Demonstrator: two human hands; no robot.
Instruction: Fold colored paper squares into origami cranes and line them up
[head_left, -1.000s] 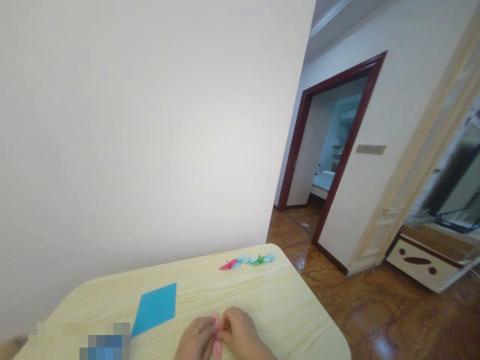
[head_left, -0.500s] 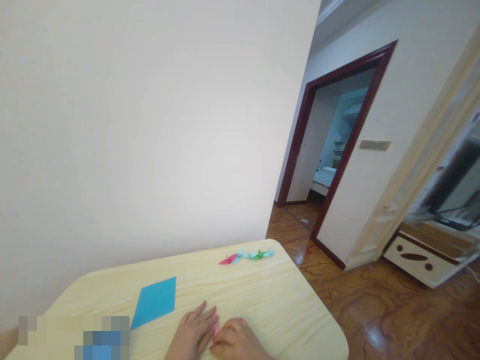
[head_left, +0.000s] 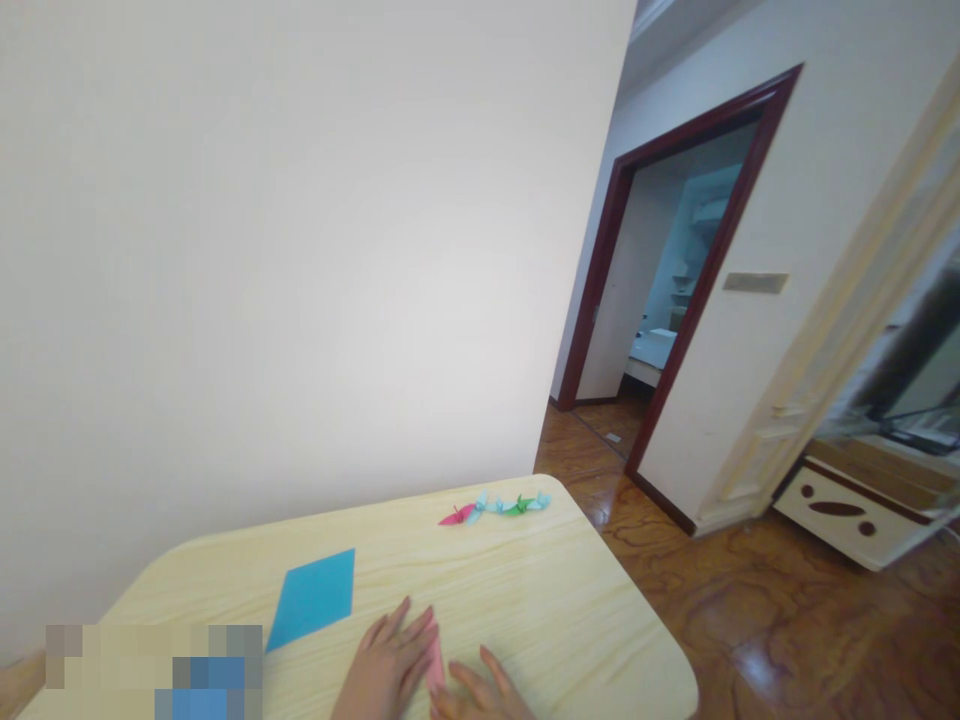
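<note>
A small piece of folded pink paper (head_left: 436, 662) lies on the light wood table (head_left: 585, 610), between my two hands. Flat over its left side rests my left hand (head_left: 390, 655), fingers stretched out and pressing it to the tabletop. My right hand (head_left: 480, 690) is at the paper's lower right end, its fingers apart and its fingertips near or touching the edge; the lower part of this hand is cut off by the frame. To the left of my hands lies a flat sheet of blue paper (head_left: 315, 597).
Several folded paper cranes (head_left: 519, 506), pink, green and pale blue, sit in a row near the table's far edge. A white wall (head_left: 300, 250) stands right behind the table. Part of another person (head_left: 22, 685), pixelated, shows at lower left. A doorway (head_left: 652, 290) is beyond.
My right hand has opened its curled fingers and shifted slightly toward the lower right, uncovering more of the pink paper. My left hand stays on it. The view has tilted slightly.
</note>
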